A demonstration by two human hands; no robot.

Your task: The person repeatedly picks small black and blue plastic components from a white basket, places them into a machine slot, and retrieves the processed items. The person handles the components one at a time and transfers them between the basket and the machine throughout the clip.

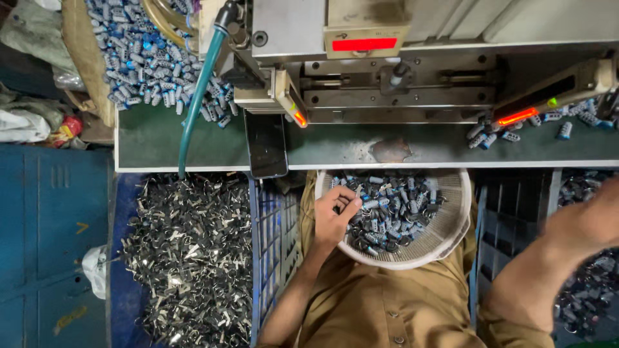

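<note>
A round white basket [451, 235] rests on my lap, filled with several small blue-and-black cylindrical parts [394, 206]. My left hand [334, 216] reaches into its left side, fingers curled and pinching at the parts. My right hand [588, 222] is blurred at the right edge, above a dark crate of more parts [590, 290]; what it holds cannot be made out. I wear a khaki shirt.
A grey machine [393, 71] with red-lit strips sits on a green bench [155, 138]. A black phone [265, 145] overhangs the bench edge. Blue cylinders [142, 61] are heaped at back left, a few at right [516, 129]. A blue crate of metal scrap [187, 258] stands left.
</note>
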